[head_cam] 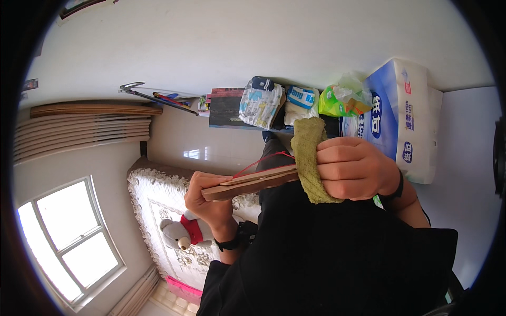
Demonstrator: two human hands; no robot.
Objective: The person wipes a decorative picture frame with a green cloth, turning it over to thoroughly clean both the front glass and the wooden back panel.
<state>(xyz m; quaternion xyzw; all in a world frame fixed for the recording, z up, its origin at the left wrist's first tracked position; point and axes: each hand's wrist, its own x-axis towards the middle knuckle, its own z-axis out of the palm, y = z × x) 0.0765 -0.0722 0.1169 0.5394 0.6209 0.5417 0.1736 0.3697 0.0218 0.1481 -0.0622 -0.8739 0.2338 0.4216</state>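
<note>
My left hand [207,195] grips the near-left end of a layered wooden board [253,182], seen nearly edge-on, with a wavy brown lower layer. A red cord [259,160] hangs in a loose loop along its upper side. At the other end, my right hand [355,169] clasps a folded olive-green cloth [309,162]. The cloth lies against the board's right end and hides it. Both hands are raised in front of my black shirt. The board's broad face is turned out of sight.
Beyond my hands, a dark box [225,112] bears diaper packs [261,102] and a green plastic bag [344,98]. A large tissue pack [411,122] stands right of it. At left are a bed [146,205] with a teddy bear [191,233], and a window [71,237].
</note>
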